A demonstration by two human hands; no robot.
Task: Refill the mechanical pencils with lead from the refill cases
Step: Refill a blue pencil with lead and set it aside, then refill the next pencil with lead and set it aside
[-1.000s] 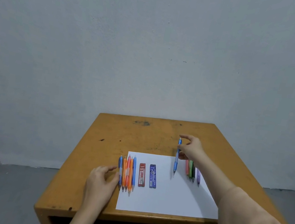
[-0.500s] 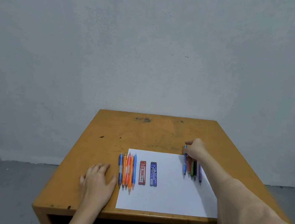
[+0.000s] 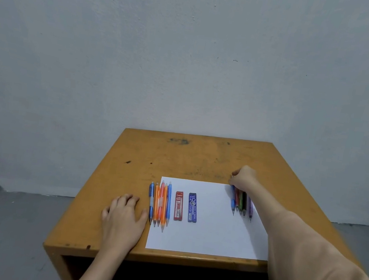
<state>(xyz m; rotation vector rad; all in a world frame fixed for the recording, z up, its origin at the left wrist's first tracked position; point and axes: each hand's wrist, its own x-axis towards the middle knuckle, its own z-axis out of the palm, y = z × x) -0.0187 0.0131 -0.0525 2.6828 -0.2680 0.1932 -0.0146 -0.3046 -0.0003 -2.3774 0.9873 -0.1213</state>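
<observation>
A white paper sheet [image 3: 208,235] lies on the wooden table [image 3: 176,157]. At its left edge several blue and orange mechanical pencils [image 3: 160,204] lie side by side. Beside them are a red lead case [image 3: 178,206] and a blue lead case [image 3: 192,208]. At the paper's right edge lie red, green, black and purple pencils [image 3: 244,202], with a blue pencil [image 3: 233,201] at their left. My right hand [image 3: 244,178] has its fingers curled round the blue pencil's top end. My left hand [image 3: 123,219] rests flat on the table, left of the pencil row.
The table stands against a pale wall, with grey floor on both sides. My right forearm and sleeve [image 3: 317,265] cross the paper's right front corner. The table's front edge [image 3: 162,259] is close to my body.
My right hand carried the blue pencil from mid-air over the paper to the right and laid it beside the coloured pencils. My left hand slid slightly left and flattened on the table.
</observation>
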